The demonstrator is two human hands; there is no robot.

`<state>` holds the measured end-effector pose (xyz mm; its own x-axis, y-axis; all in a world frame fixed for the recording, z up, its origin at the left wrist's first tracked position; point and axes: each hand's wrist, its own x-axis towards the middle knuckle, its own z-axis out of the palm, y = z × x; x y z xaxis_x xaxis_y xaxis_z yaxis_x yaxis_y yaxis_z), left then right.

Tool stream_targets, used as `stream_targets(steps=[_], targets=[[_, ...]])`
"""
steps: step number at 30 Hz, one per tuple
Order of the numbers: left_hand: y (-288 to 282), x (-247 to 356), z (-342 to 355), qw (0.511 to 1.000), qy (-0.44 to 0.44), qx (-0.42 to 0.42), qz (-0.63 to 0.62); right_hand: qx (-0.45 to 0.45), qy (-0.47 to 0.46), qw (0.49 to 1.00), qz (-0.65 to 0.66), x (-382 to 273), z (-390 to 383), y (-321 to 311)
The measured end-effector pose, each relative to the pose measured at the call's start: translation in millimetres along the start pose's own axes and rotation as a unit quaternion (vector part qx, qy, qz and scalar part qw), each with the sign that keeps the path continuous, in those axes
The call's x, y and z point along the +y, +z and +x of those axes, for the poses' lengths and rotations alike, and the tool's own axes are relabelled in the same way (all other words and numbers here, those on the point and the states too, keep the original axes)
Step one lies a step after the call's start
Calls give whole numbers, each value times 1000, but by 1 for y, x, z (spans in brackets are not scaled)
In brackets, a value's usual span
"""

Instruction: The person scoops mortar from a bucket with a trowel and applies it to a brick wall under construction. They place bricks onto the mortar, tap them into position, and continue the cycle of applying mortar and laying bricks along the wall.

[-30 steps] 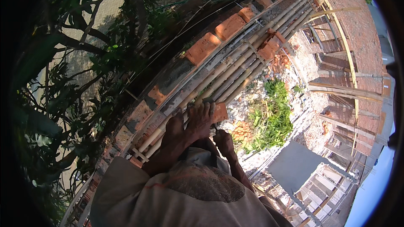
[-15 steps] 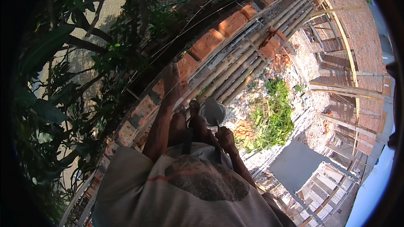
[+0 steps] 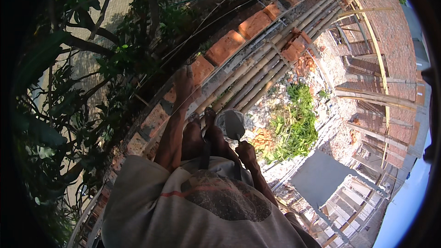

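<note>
My left hand (image 3: 184, 82) reaches forward to the top of a low brick wall. It is closed over an orange brick (image 3: 171, 95) that it mostly covers, with its fingers toward the far side. Right beside it in the same row sits another brick (image 3: 201, 70). My right hand (image 3: 246, 151) is wrapped round the handle of a trowel, and its grey blade (image 3: 234, 126) points forward, away from me. Partly behind the blade, next to my feet, is a round bucket (image 3: 218, 120); the blade hides much of its inside.
Bamboo poles (image 3: 250, 76) run along the wall, with loose bricks (image 3: 295, 47) stacked on them. Below on the right lie rubble and cut green leaves (image 3: 296, 126). Tree branches (image 3: 92, 48) crowd the left side. A brick building (image 3: 390, 32) stands at right.
The view has shifted slightly. My left hand stays at the brick row, and the trowel in my right hand has moved slightly nearer, with a little more of the bucket showing.
</note>
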<state>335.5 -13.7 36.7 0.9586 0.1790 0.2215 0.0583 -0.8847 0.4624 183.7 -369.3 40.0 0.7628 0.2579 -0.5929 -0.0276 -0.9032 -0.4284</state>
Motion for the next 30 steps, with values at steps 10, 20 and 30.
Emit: stream_targets(steps=[10, 20, 30], targets=[[-1, -27, -17, 998, -49, 38, 1, 16, -169, 981, 93, -86, 26, -56], [10, -44, -38, 982, -130, 65, -120, 144, -217, 965, -34, -215, 71, -106], [3, -35, -37, 988, -108, 93, -52, 73, -196, 969, -134, -240, 67, -88]])
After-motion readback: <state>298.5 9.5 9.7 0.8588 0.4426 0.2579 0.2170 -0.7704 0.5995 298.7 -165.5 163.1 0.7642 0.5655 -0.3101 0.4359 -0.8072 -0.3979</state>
